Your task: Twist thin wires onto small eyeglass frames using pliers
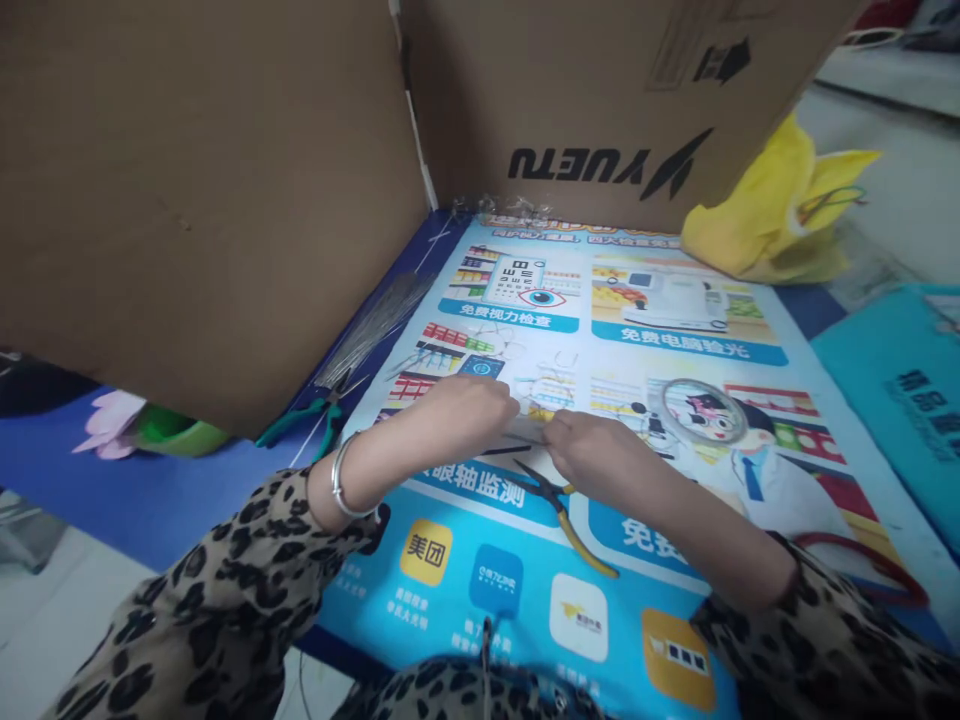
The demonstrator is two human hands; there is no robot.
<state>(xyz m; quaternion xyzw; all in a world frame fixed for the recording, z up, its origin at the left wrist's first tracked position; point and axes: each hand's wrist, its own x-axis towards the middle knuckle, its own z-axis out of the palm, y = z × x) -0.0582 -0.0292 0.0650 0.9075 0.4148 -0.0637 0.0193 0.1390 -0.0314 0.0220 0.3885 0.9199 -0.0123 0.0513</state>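
Note:
Over the middle of the printed poster [495, 560], my left hand [480, 405] and my right hand [581, 445] come close together, both closed with the fingertips pinched. A small pale, thin piece shows between them, too blurred to name; the fingers hide the rest. Just below my right hand lies a pair of yellow-handled pliers [566, 515] with dark jaws pointing up and left. Green-handled pliers [330, 415] rest beyond my left wrist. Farther up on the left is a bundle of thin straight wires [382, 325].
Tall cardboard panels [555, 90] wall the back and left. A round silvery coil [703, 412] and a red ring [862, 570] lie to the right. A yellow bag [765, 220] and a teal bag [900, 390] flank the right side. Small wire pieces [517, 208] lie along the back.

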